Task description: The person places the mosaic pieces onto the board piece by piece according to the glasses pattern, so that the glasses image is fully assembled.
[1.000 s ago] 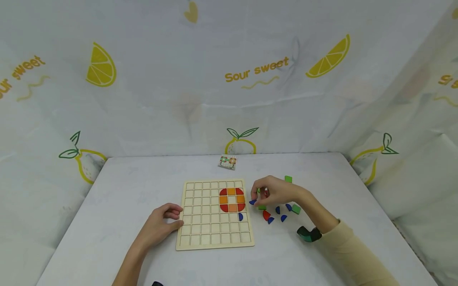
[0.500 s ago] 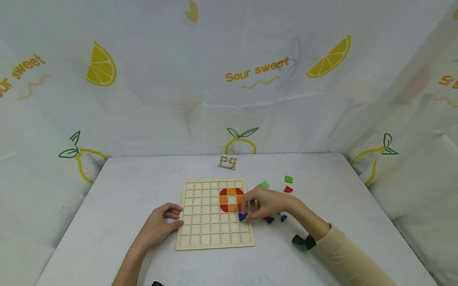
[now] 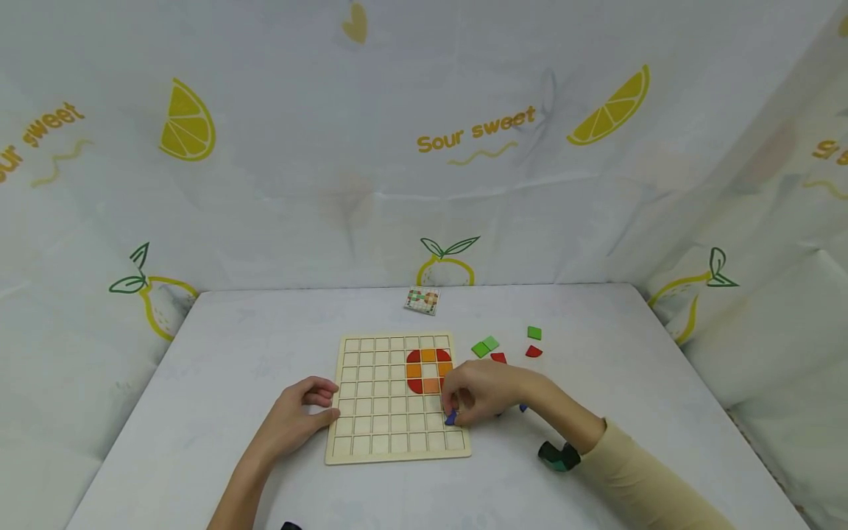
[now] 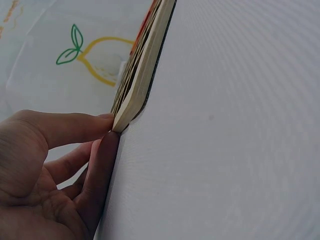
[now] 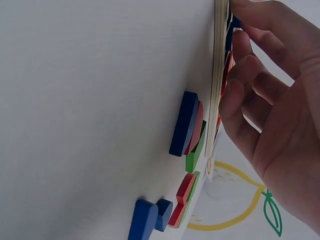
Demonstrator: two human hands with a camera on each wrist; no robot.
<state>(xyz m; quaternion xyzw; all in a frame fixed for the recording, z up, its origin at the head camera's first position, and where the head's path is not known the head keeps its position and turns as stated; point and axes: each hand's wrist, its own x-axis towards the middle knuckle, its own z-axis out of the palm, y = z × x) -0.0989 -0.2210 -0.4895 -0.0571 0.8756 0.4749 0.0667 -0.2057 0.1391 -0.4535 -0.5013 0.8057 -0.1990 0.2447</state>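
A light wooden grid board (image 3: 380, 445) lies on the table. My left hand (image 3: 300, 417) rests at its left edge, thumb and fingertips touching the rim. In the left wrist view, the thumb (image 4: 80, 128) meets the board's edge (image 4: 150, 65). Over the board's right side, my right hand (image 3: 486, 390) pinches a blue half-round piece (image 3: 451, 418) between thumb and fingers. In the right wrist view this blue piece (image 5: 236, 22) shows between the fingertips, close at the board. Red corner pieces (image 3: 414, 385) and orange squares (image 3: 428, 355) form a ring on the grid, its right part partly hidden by the hand.
Right of the board lie green squares (image 3: 481, 350), red quarter-round pieces (image 3: 534, 351) and blue half-round pieces (image 5: 183, 123), some hidden by the right arm. A small pattern card (image 3: 422, 299) lies behind the board. A dark green wrist strap (image 3: 559, 456) shows beside the right sleeve.
My right hand has brought the blue half-round piece left from the loose pieces to the board, then slightly toward me along its right side. The left hand stays put.
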